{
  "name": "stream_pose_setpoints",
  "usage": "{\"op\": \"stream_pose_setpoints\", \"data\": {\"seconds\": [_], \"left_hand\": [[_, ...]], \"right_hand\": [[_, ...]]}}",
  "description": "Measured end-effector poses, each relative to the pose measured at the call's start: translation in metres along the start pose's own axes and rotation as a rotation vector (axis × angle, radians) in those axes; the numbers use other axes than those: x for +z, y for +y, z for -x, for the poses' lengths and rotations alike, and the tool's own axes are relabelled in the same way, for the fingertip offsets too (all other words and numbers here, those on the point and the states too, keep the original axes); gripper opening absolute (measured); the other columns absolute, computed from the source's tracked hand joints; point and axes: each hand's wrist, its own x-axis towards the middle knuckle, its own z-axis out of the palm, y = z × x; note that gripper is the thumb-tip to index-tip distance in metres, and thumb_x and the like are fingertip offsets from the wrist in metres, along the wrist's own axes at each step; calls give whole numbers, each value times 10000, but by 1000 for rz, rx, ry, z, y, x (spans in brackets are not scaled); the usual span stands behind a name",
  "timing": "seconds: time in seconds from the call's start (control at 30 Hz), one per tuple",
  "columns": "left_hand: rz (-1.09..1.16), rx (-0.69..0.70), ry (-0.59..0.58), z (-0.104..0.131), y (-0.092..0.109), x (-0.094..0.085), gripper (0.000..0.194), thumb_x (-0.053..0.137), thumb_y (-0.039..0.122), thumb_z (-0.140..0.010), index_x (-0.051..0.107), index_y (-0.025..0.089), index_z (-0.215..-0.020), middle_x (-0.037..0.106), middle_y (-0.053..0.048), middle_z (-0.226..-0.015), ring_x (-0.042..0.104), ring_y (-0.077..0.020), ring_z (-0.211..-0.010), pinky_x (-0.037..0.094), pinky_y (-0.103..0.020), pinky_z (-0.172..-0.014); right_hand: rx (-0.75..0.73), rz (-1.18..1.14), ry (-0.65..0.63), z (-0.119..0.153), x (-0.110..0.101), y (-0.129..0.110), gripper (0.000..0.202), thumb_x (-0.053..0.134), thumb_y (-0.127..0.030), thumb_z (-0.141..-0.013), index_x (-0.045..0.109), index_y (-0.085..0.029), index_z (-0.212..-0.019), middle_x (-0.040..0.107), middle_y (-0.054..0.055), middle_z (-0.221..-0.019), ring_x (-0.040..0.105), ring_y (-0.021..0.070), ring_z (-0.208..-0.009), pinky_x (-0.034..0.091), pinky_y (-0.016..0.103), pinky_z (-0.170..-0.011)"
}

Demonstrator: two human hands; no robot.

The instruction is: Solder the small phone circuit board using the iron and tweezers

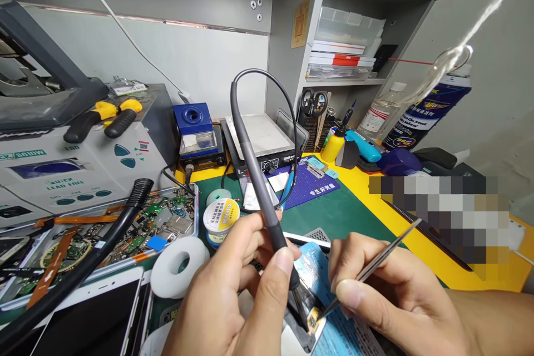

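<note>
My left hand is closed round the dark grip of a soldering iron, whose cable loops up and over behind it. The iron's tip points down at a small gold-coloured part at the corner of a white-edged device. Fine metal tweezers are pinched in my right hand, and their points reach the same small part from the right. Whether either tip touches it is too small to tell. A blue printed sheet lies beneath and beside the device, partly covered by my hands.
At left stand a tray of circuit boards, a black hose, a white phone and a white tape roll. Behind are a solder spool, a hot plate and a yellow bottle on the green mat.
</note>
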Motion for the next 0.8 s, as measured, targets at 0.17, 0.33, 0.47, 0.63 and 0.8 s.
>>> {"op": "stream_pose_setpoints", "data": {"seconds": [0.17,0.33,0.47,0.63,0.8], "left_hand": [[31,11,-17,0,1,0,273,695,374,-851,699,228,-1082,746,-20,-850,589,-123,-540,516,-203,-533],[24,-3,-11,0,2,1,264,678,382,-856,690,230,-1071,744,-16,-853,574,-122,-539,514,-203,-535],[-9,-23,-21,1,4,1,283,635,358,-870,657,232,-1122,752,-11,-920,568,-118,-561,519,-197,-566],[-41,-34,-15,3,6,2,268,622,365,-884,663,251,-1123,758,4,-931,572,-110,-572,529,-181,-605],[-11,-24,-18,0,-1,1,302,644,420,-871,679,263,-1127,756,-7,-941,589,-114,-571,528,-185,-594]], "right_hand": [[-11,-10,7,-1,0,0,177,542,-274,-1021,579,-228,-854,559,-19,-772,526,125,-700,449,245,-627],[-23,-2,23,0,1,1,208,544,-278,-1019,567,-225,-820,537,-27,-738,502,119,-664,435,236,-594],[-14,21,1,1,0,3,208,537,-282,-1023,560,-226,-824,540,-25,-745,506,123,-670,441,248,-611],[6,7,-4,-3,-2,-1,232,556,-327,-1019,554,-223,-812,540,-33,-740,488,108,-645,422,226,-574],[36,2,11,-6,-1,-4,279,542,-361,-1030,533,-222,-788,529,-39,-711,479,98,-609,410,210,-534]]}}
